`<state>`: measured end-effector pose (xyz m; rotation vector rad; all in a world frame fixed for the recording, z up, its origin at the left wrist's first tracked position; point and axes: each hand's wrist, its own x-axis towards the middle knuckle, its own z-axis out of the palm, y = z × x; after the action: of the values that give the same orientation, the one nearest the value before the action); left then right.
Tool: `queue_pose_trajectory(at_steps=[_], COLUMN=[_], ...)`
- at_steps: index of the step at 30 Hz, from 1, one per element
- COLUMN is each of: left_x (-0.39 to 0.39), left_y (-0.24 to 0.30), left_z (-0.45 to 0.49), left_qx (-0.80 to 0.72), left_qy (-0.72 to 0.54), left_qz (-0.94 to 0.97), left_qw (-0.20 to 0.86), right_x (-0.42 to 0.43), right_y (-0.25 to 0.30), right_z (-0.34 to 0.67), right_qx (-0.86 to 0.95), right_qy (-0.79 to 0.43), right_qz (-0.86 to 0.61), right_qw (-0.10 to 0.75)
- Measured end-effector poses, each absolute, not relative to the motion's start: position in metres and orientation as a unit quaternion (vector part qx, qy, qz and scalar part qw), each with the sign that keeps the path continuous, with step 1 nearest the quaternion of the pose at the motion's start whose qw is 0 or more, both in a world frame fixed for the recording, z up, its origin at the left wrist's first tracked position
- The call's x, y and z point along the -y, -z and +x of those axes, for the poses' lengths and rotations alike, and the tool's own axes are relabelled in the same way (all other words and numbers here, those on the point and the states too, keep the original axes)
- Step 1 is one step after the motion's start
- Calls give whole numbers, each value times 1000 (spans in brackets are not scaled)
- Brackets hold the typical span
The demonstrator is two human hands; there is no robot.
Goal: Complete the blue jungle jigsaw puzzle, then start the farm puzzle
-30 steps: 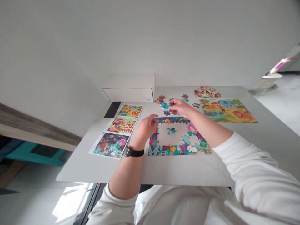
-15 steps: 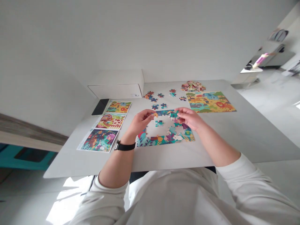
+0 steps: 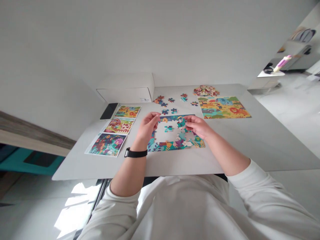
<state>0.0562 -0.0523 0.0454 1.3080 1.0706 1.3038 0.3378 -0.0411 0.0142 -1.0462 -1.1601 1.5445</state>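
Observation:
A partly assembled jigsaw puzzle lies on the table before me, its colourful border framing an open middle. My left hand is at its upper left corner, fingers curled together at the edge; what is between them, if anything, is hidden. On the right side, my right hand has thumb and fingers closed on a teal puzzle piece at the inner side of the border. One loose teal puzzle piece lies inside the frame. Just beyond the top edge are two dark blue pieces.
Several loose pieces are scattered farther back, near a white box. A phone and a sheet of three pictures lie left. At the right are a finished animal puzzle and a pile of pieces.
My left hand has moved slightly up and left, away from the orange spot on the top border. The right hand has shifted a little left with the teal piece, now level with the border.

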Motion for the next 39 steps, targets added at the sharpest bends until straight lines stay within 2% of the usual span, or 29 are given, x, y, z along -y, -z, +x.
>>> queue_pose_trajectory(at_steps=[5, 11, 21, 39], left_x=[56, 59, 59, 54], left_y=[-28, -20, -21, -16], left_z=[78, 88, 89, 86], left_qx=[-438, -449, -453, -498], left_qy=[-422, -364, -354, -339], left_qz=[645, 687, 652, 620], left_qw=[464, 441, 494, 502], right_x=[44, 46, 45, 42], right_y=[-12, -9, -7, -13], right_z=[334, 331, 330, 339], right_qx=[476, 495, 515, 497], right_qy=[-623, -620, -620, -588], right_qz=[-423, -414, -413, -440], right_qw=[454, 446, 423, 461])
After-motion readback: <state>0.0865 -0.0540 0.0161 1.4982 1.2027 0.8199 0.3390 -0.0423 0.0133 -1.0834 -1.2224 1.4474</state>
